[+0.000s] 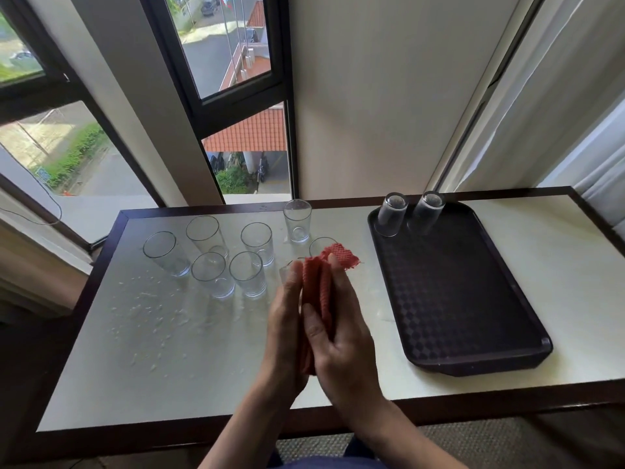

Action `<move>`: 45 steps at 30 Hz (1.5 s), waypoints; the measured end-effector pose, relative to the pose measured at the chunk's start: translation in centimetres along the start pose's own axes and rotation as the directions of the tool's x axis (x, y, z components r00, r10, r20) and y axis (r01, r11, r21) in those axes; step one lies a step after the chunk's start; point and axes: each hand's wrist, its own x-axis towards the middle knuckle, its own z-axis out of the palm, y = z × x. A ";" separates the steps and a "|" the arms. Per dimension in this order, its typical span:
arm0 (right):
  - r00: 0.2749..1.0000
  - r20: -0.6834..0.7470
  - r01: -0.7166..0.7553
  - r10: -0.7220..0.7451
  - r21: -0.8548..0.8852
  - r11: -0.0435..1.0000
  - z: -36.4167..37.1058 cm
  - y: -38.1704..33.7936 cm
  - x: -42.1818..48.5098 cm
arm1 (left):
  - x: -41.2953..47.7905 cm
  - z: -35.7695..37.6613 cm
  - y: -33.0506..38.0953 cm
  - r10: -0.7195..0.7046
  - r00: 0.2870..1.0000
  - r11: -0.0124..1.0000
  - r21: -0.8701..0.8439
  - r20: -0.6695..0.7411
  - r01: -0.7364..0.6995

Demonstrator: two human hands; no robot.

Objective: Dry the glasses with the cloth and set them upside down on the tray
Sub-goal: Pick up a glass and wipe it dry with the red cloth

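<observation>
Over the middle of the white table, my left hand (287, 319) and my right hand (341, 336) press together around a red waffle cloth (318, 289). A bit of a clear glass (286, 270) shows at my left fingertips; the cloth and my hands hide the rest of it. Several wet glasses (248, 274) stand upright at the table's back left, and one glass (323, 245) is just behind the cloth. On the right lies a dark tray (473, 365), with two glasses (390, 214) (427, 211) upside down at its far edge.
Water drops (145, 309) are spread over the left part of the table. A dark wooden edge (338, 414) frames the table. Windows and a wall stand close behind it, and a curtain (602, 157) hangs at the right.
</observation>
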 end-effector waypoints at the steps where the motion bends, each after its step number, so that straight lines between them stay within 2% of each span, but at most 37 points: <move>1: 1.000 0.008 0.015 -0.015 0.014 1.000 0.1 0.3 -0.3 | 0.0 -0.2 0.0 0.003 0.999 1.000 0.012 -0.032 -0.003; 3: 0.998 0.032 -0.064 0.060 0.172 0.983 -0.3 -0.1 0.4 | -0.1 -0.3 0.0 0.032 0.998 0.994 0.107 -0.059 -0.025; 5: 0.977 0.084 -0.213 0.196 0.377 0.901 -0.9 -0.5 1.8 | -0.1 -0.3 0.5 0.069 0.997 0.974 0.220 -0.043 -0.058; 7: 0.950 0.092 -0.304 0.297 0.475 0.826 -1.2 -0.4 3.1 | -0.2 0.1 0.8 0.067 0.998 0.957 0.282 0.001 -0.064; 10: 0.947 0.045 -0.306 0.317 0.412 0.858 -0.6 -0.8 3.2 | -0.3 0.5 1.1 0.024 1.000 0.960 0.279 -0.005 -0.022; 14: 0.992 -0.031 -0.119 0.126 0.162 0.980 0.3 -1.3 0.5 | -0.4 0.0 0.9 -0.004 1.000 0.980 0.197 -0.019 0.008; 18: 0.998 -0.048 0.035 -0.037 -0.047 0.998 0.0 -1.7 -0.2 | -0.6 -0.3 0.8 0.052 0.996 0.980 0.196 -0.070 -0.037; 20: 1.000 -0.031 0.004 -0.004 0.005 1.000 -0.4 -1.8 1.2 | -0.6 0.1 1.1 0.063 0.996 0.982 0.183 -0.065 -0.050; 23: 0.986 0.019 -0.163 0.163 0.224 0.961 -0.8 -1.6 3.5 | -0.7 1.2 1.5 0.097 0.993 0.965 0.250 -0.070 -0.077; 25: 0.987 0.028 -0.159 0.157 0.268 0.950 -0.8 -1.8 3.8 | -0.5 1.2 1.5 0.142 0.988 0.958 0.261 -0.056 -0.123; 27: 0.993 0.016 -0.120 0.120 0.256 0.959 -0.4 -2.4 2.7 | -0.6 1.0 2.0 0.170 0.984 0.957 0.247 -0.052 -0.152; 30: 0.998 0.025 -0.055 0.053 0.109 0.993 0.3 -2.5 0.7 | -0.1 0.3 2.4 0.172 0.984 0.963 0.217 -0.046 -0.158; 32: 0.998 0.006 -0.056 0.056 0.074 0.996 0.4 -2.4 1.2 | 0.2 0.1 2.3 0.196 0.979 0.952 0.250 -0.062 -0.175; 34: 0.990 -0.014 -0.138 0.143 0.189 0.972 -0.1 -2.4 2.8 | 0.3 -0.1 1.8 0.181 0.982 0.952 0.261 -0.049 -0.163; 37: 0.952 0.068 -0.304 0.300 0.346 0.887 -1.1 -1.9 4.5 | 0.0 0.3 1.3 0.115 0.993 0.972 0.211 -0.031 -0.106; 39: 0.950 0.080 -0.311 0.302 0.305 0.900 -1.4 -1.9 4.1 | -0.3 0.6 1.2 0.067 0.997 0.983 0.176 -0.033 -0.061; 42: 0.982 0.035 -0.186 0.183 0.126 0.974 -1.0 -2.0 1.8 | -0.3 0.4 1.3 0.032 0.999 0.982 0.188 -0.033 -0.025; 45: 0.996 0.054 -0.075 0.076 -0.020 0.997 -0.4 -1.9 -0.1 | 0.4 -0.3 1.9 0.007 0.998 0.996 0.094 -0.066 -0.001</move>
